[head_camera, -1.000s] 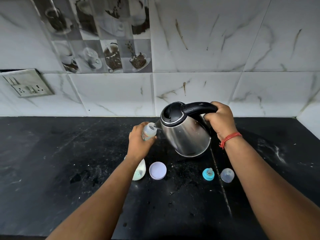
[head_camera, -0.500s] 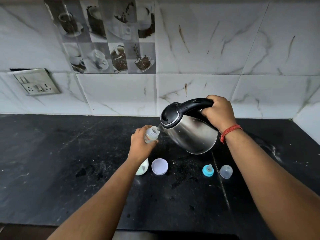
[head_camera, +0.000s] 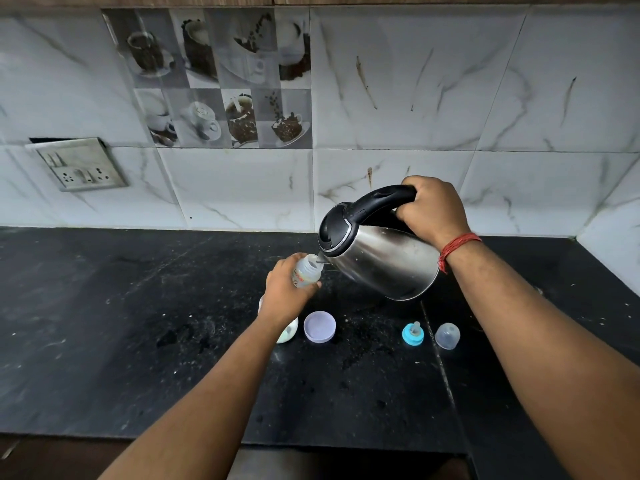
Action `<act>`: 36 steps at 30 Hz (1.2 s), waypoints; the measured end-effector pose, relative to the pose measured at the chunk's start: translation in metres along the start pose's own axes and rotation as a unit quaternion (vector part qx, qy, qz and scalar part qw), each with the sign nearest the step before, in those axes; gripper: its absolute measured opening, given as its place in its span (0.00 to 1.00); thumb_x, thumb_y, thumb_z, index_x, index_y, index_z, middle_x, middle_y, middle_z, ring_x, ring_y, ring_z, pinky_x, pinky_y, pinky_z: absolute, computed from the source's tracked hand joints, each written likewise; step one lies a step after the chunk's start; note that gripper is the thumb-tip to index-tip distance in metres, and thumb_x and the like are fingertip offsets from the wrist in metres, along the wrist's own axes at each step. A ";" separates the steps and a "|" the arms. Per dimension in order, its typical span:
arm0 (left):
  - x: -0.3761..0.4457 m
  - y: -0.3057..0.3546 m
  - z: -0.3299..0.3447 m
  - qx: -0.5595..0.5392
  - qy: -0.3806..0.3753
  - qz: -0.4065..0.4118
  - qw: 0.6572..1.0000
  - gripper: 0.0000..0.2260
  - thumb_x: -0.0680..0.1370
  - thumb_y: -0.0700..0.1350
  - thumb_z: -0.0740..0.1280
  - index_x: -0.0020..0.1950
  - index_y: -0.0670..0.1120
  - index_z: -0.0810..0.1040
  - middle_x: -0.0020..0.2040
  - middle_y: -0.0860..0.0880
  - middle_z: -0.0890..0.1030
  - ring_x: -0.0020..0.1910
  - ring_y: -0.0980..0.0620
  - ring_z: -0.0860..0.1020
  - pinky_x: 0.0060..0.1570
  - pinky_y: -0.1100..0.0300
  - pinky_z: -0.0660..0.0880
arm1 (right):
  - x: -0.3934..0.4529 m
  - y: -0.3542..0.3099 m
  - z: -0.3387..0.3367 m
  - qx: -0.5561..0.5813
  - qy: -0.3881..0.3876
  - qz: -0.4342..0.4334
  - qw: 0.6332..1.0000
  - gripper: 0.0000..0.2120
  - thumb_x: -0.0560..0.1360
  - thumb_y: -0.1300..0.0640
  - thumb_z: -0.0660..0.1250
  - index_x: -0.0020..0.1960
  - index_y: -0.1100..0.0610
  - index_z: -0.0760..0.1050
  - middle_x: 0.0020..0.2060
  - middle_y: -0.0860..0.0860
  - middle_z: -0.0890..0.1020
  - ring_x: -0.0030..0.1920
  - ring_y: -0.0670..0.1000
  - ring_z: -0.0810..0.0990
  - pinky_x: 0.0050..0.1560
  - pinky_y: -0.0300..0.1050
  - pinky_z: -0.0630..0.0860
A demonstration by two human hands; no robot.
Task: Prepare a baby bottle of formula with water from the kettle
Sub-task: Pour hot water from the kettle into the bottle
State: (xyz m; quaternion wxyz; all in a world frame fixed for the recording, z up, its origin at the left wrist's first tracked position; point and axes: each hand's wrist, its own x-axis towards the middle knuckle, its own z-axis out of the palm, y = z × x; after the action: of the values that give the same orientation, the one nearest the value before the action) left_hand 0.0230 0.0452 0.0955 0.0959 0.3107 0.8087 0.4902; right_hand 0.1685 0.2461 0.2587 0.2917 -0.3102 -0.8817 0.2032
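Item: water pour, in progress. Landmark: steel kettle (head_camera: 381, 258), held above the black counter (head_camera: 104, 323) and tipped spout-down toward the left. Right hand (head_camera: 433, 209): fingers wrapped closed around the kettle's black handle, red thread at the wrist. Left hand (head_camera: 285, 294): fingers curled round the baby bottle (head_camera: 307, 271), which is held off the counter just left of and below the kettle, its open mouth touching or nearly touching the spout; whether water is running cannot be told for certain. In front of the kettle on the counter: lilac lid (head_camera: 319, 326), blue teat ring (head_camera: 412, 335), clear dome cap (head_camera: 447, 336); a pale container (head_camera: 289, 332) sits partly hidden under the left wrist. Handling note, as judgement: the bottle mouth is narrow, so the tilt should increase slowly, the spout kept over the opening, the bottle kept upright and steady, fingers below the neck away from hot water, and the level checked against the markings.
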 end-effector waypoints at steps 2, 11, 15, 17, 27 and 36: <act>-0.002 0.001 0.001 -0.004 -0.002 -0.003 1.000 0.26 0.68 0.54 0.75 0.66 0.56 0.75 0.59 0.51 0.77 0.60 0.47 0.77 0.64 0.43 0.75 | 0.000 -0.004 -0.002 -0.010 0.000 -0.006 1.000 0.05 0.65 0.64 0.68 0.39 0.57 0.77 0.33 0.53 0.80 0.38 0.57 0.79 0.35 0.47 0.72; -0.009 0.005 0.002 -0.039 -0.005 -0.001 0.999 0.23 0.70 0.50 0.77 0.63 0.57 0.76 0.59 0.52 0.78 0.60 0.48 0.79 0.64 0.43 0.76 | -0.004 -0.023 -0.013 -0.056 -0.007 -0.042 0.998 0.10 0.64 0.65 0.65 0.32 0.51 0.69 0.28 0.47 0.74 0.35 0.56 0.74 0.31 0.42 0.62; -0.011 0.007 0.001 -0.051 0.000 0.003 0.999 0.22 0.70 0.48 0.77 0.61 0.60 0.75 0.59 0.53 0.78 0.59 0.48 0.79 0.63 0.43 0.76 | -0.004 -0.029 -0.018 -0.059 -0.005 -0.051 0.997 0.14 0.65 0.65 0.65 0.31 0.48 0.67 0.27 0.46 0.73 0.31 0.50 0.71 0.30 0.41 0.60; -0.011 0.009 0.001 -0.053 0.002 0.005 0.999 0.22 0.70 0.49 0.77 0.61 0.61 0.74 0.59 0.53 0.78 0.59 0.48 0.79 0.62 0.43 0.77 | -0.002 -0.030 -0.019 -0.064 -0.006 -0.054 0.996 0.13 0.64 0.65 0.65 0.31 0.49 0.67 0.27 0.46 0.73 0.32 0.51 0.71 0.30 0.41 0.60; -0.007 0.009 0.001 -0.056 -0.003 0.004 0.998 0.24 0.73 0.45 0.78 0.67 0.52 0.75 0.61 0.51 0.78 0.59 0.49 0.79 0.64 0.46 0.77 | 0.007 -0.033 -0.021 -0.116 0.006 -0.094 0.989 0.06 0.63 0.64 0.64 0.38 0.56 0.75 0.30 0.52 0.78 0.37 0.60 0.77 0.33 0.44 0.63; -0.005 0.010 -0.001 -0.054 -0.007 0.013 0.998 0.25 0.74 0.46 0.78 0.68 0.51 0.75 0.61 0.51 0.78 0.59 0.50 0.79 0.63 0.48 0.77 | 0.008 -0.037 -0.025 -0.126 0.009 -0.109 0.986 0.06 0.63 0.64 0.65 0.39 0.56 0.77 0.31 0.52 0.78 0.37 0.59 0.77 0.37 0.43 0.64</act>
State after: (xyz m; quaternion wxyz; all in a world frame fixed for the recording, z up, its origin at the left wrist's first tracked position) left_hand 0.0311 0.0447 0.1038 0.1118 0.3188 0.7764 0.5320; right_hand 0.1637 0.2289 0.3009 0.2782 -0.2487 -0.9262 0.0546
